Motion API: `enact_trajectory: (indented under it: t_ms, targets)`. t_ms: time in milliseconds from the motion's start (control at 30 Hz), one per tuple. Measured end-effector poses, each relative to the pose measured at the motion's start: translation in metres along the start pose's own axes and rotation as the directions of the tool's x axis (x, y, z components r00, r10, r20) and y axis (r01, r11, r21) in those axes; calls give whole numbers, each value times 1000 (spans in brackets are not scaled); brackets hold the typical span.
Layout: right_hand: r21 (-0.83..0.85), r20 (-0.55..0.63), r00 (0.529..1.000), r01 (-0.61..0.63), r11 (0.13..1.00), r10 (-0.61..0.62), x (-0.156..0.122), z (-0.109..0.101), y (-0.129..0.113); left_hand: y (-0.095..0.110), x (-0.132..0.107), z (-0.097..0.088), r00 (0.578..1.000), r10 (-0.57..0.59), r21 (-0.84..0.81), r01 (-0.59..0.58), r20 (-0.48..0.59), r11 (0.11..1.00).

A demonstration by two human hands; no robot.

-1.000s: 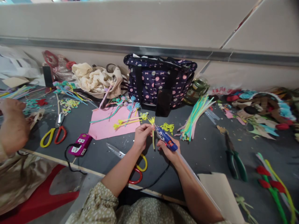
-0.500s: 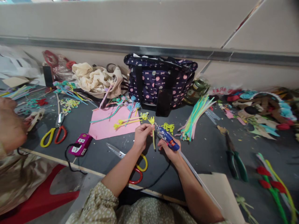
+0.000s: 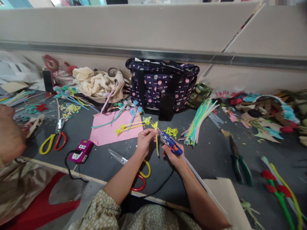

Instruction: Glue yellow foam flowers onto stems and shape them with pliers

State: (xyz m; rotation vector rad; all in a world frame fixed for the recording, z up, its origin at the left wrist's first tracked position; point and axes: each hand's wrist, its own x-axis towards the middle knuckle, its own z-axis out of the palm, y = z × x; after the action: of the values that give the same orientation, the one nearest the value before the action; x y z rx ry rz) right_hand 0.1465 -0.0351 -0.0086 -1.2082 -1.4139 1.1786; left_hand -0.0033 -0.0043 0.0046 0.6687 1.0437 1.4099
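Between the fingertips of my left hand (image 3: pixel 145 141) is a yellow pipe-cleaner flower (image 3: pixel 157 143), its petals up and its stem hanging down. My right hand (image 3: pixel 173 154) is wrapped round a blue hot glue gun (image 3: pixel 170 142), with a long clear glue stick (image 3: pixel 203 183) running out of its back. The gun's nozzle points at the flower head, touching or very close to it. Small yellow pieces (image 3: pixel 171 131) lie just behind the gun. Under my left forearm rest scissors (image 3: pixel 145 169) with one yellow and one red handle, partly hidden.
A pink sheet (image 3: pixel 105 134) bears finished-looking flowers. Behind stand a dark patterned bag (image 3: pixel 153 83) and a phone (image 3: pixel 166 107). Pipe cleaners (image 3: pixel 200 121) and pliers (image 3: pixel 240 166) lie rightward. Leftward are a purple power strip (image 3: pixel 82 150), more scissors (image 3: pixel 57 137) and another person's arm (image 3: pixel 11 134).
The camera view has shifted slightly. Both hands keep their hold on the flower and the glue gun, with the nozzle still at the flower head.
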Motion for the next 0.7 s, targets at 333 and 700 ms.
enact_trajectory:
  t_ms: [333,700]
  targets:
    - [-50,9,1000,-13,999,13,0,-1,-3,0,-1,1,1000,1,6,-1,19,1000]
    - [-88,-9,1000,24,996,-25,0,-2,2,-1,-1,1,1000,10,9,-10,11,1000]
